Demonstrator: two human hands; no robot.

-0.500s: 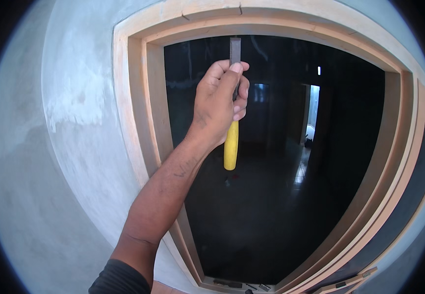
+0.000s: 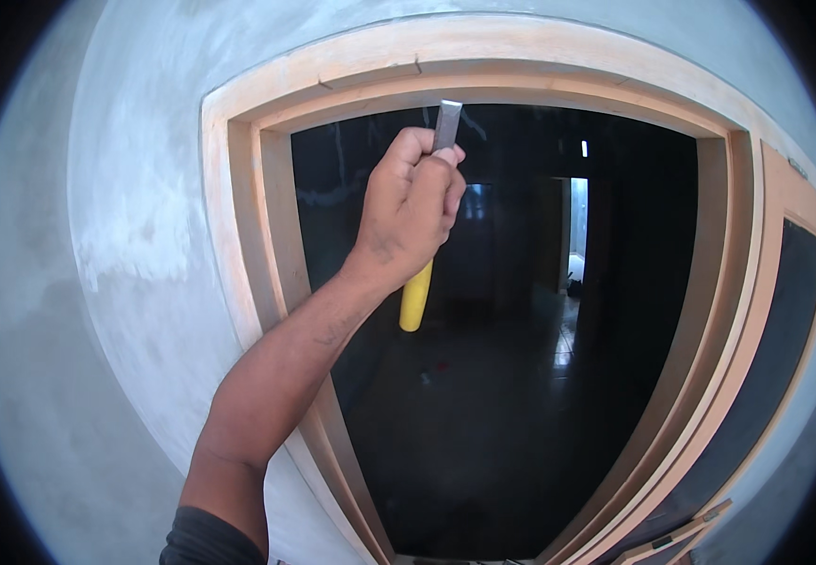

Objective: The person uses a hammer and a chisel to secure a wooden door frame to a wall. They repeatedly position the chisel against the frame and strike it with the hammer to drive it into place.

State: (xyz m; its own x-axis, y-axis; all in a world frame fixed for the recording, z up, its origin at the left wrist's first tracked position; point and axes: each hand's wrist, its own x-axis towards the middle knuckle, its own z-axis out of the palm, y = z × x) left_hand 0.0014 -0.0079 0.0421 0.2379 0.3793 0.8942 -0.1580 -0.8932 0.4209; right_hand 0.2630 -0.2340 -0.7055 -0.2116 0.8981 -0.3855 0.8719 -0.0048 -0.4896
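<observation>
Chisel (image 2: 446,125) raised in front of the wooden frame (image 2: 558,66), against the dark opening (image 2: 483,414) and a little left of the frame's middle. Blade upward, edge catching light at the tip; yellow handle (image 2: 414,301) below, slanting down toward the frame's left post. Tip overlapping the lower line of the frame's head in this view; touching or apart, impossible to tell. Around the chisel: left hand (image 2: 403,207), its fingers (image 2: 453,191) curled well in with no gap showing, thumb against the blade, hold seemingly firm. Right hand out of sight, so its state unknown. On the frame's head, up and left of the tip: short dark lines (image 2: 418,66).

Step in hand, as judged from this pose: holding the chisel up near the frame's head, with no cutting to be seen. Next move, by the same judgement, calling for a steady wrist, a controlled blade angle and fingertips kept below the sharp edge.

Farther out: plastered wall (image 2: 135,217) left of the frame, dark sleeve (image 2: 210,539) below its left post, dark-panelled leaf (image 2: 766,311) to its right, bright doorway (image 2: 577,226) deep beyond its opening.
</observation>
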